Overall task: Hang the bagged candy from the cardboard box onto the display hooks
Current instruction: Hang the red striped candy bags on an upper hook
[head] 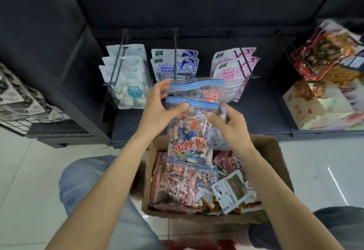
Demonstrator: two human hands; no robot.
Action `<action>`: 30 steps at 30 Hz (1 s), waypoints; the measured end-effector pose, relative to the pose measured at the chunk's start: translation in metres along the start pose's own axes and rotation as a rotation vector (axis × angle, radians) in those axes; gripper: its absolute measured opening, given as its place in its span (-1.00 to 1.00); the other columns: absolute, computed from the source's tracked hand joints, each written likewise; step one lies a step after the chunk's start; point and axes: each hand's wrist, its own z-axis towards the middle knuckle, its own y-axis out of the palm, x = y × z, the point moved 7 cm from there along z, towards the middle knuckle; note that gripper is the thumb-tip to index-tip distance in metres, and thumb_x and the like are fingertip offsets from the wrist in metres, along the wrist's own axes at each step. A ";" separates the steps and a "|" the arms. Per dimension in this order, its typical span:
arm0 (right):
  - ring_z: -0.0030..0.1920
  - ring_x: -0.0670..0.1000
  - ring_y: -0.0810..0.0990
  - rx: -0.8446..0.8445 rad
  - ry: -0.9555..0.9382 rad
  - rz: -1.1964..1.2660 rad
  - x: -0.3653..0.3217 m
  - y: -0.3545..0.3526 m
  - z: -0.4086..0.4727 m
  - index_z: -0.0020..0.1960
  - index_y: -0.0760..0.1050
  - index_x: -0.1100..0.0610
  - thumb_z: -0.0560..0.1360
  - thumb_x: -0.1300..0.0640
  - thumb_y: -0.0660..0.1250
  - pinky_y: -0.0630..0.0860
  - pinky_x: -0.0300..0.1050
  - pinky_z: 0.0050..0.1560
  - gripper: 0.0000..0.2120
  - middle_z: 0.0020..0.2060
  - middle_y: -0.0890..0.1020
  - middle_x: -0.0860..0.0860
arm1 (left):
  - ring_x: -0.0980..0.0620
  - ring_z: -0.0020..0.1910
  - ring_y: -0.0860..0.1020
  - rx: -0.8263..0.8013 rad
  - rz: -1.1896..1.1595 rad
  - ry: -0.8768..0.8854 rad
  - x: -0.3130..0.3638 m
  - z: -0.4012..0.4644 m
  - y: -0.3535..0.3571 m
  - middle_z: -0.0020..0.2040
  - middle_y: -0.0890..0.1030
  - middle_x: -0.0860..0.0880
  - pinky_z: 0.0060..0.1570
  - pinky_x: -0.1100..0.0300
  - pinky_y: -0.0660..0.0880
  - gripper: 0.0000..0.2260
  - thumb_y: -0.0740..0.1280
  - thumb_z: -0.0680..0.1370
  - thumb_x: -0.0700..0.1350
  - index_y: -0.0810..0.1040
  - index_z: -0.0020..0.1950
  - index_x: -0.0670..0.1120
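Note:
I hold two clear candy bags with blue-striped tops above the cardboard box (275,163). The front bag (190,141) shows a cartoon monkey and red lettering; the rear bag (208,90) sticks up behind it. My left hand (159,108) pinches the bags' top left edges. My right hand (228,123) grips their right side. The rear bag's top sits just under the tip of the middle display hook (175,53), which carries blue-and-white packs (173,64). More candy bags (175,184) lie in the box.
The left hook (118,60) carries white marshmallow packs (128,84), and the right hook (243,62) carries pink packs (232,76). Red snack packs (325,57) hang at far right above a boxed product (307,108). My knees flank the box on the tiled floor (29,161).

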 end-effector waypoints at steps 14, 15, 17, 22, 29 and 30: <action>0.20 -0.11 0.53 -0.177 0.042 0.095 -0.076 0.073 0.053 0.28 0.51 0.04 0.52 -0.30 0.06 0.40 -0.25 0.16 -0.43 0.17 0.61 -0.08 | -0.23 -0.26 0.57 0.284 -0.312 -0.100 -0.019 0.005 -0.079 -0.29 0.61 -0.19 -0.18 0.12 0.56 -0.74 0.39 0.50 -0.01 0.54 -0.22 -0.19; 0.16 -0.04 0.56 -0.163 -0.005 0.055 -0.082 0.074 0.057 0.20 0.54 0.13 0.59 -0.17 0.11 0.46 -0.20 0.14 -0.55 0.10 0.63 0.00 | -0.18 -0.27 0.57 0.287 -0.308 -0.092 -0.017 0.004 -0.083 -0.31 0.60 -0.15 -0.19 0.13 0.55 -0.74 0.39 0.49 0.00 0.53 -0.24 -0.18; 0.05 0.12 0.60 -0.133 -0.074 0.004 -0.089 0.075 0.064 0.07 0.50 0.27 0.61 0.08 0.20 0.49 0.07 0.13 -0.74 -0.02 0.64 0.17 | -0.20 -0.18 0.62 0.286 -0.309 -0.092 -0.019 0.005 -0.091 -0.23 0.65 -0.16 -0.05 -0.03 0.57 -0.72 0.41 0.47 0.05 0.56 -0.18 -0.17; 0.03 -0.11 0.61 -0.181 -0.059 0.189 -0.103 0.086 0.069 0.12 0.47 0.05 0.54 0.38 0.23 0.53 -0.23 0.01 -0.71 0.07 0.64 -0.03 | 0.00 -0.06 0.66 0.269 -0.321 -0.024 -0.007 0.004 -0.102 -0.10 0.69 0.01 0.06 -0.06 0.57 -0.91 0.39 0.48 -0.01 0.60 -0.06 0.03; -0.10 -0.12 0.60 0.023 -0.037 0.397 -0.131 0.085 0.070 -0.13 0.49 -0.01 0.59 -0.13 0.17 0.49 -0.18 0.00 -0.74 -0.15 0.64 -0.07 | 0.00 -0.03 0.65 0.234 -0.282 0.088 0.031 -0.003 -0.112 -0.05 0.69 -0.03 0.06 -0.09 0.56 -0.73 0.35 0.47 0.08 0.62 0.04 -0.08; -0.23 -0.15 0.53 0.124 -0.098 0.397 -0.140 0.077 0.069 -0.21 0.43 0.00 0.60 -0.08 0.19 0.44 -0.24 -0.12 -0.74 -0.27 0.57 -0.11 | 0.07 -0.06 0.65 0.261 -0.272 0.118 0.039 -0.005 -0.119 -0.07 0.69 -0.01 0.00 0.03 0.59 -0.79 0.34 0.51 0.01 0.62 0.04 -0.08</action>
